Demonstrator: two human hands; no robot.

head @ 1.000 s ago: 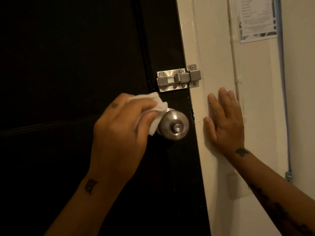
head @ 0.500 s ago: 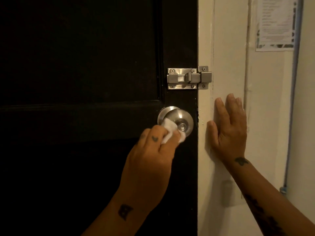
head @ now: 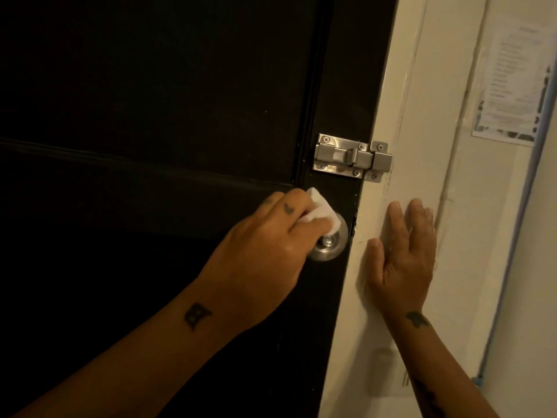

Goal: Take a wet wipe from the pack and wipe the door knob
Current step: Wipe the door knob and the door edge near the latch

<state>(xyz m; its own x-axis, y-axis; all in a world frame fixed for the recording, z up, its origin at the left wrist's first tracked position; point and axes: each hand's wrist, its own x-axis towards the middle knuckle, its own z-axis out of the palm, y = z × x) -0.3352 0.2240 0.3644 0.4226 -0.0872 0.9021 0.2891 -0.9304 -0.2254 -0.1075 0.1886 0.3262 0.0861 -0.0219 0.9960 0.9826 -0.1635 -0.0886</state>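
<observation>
A round steel door knob (head: 333, 245) sits at the right edge of a black door (head: 180, 101). My left hand (head: 265, 254) covers the knob's left and upper side and presses a crumpled white wet wipe (head: 110, 211) against its top. Only the knob's lower right face and centre lock button show. My right hand (head: 404, 254) lies flat, fingers apart, on the cream door frame (head: 391, 297) just right of the knob, holding nothing. No pack of wipes is in view.
A steel slide bolt (head: 351, 156) spans door and frame above the knob. A printed paper notice (head: 515, 82) hangs on the wall at the upper right. A blue pipe (head: 518, 224) runs down the wall.
My left hand has carried the wipe from the knob's lower front up over its top. The view has tilted and shifted. My right hand stays flat on the frame.
</observation>
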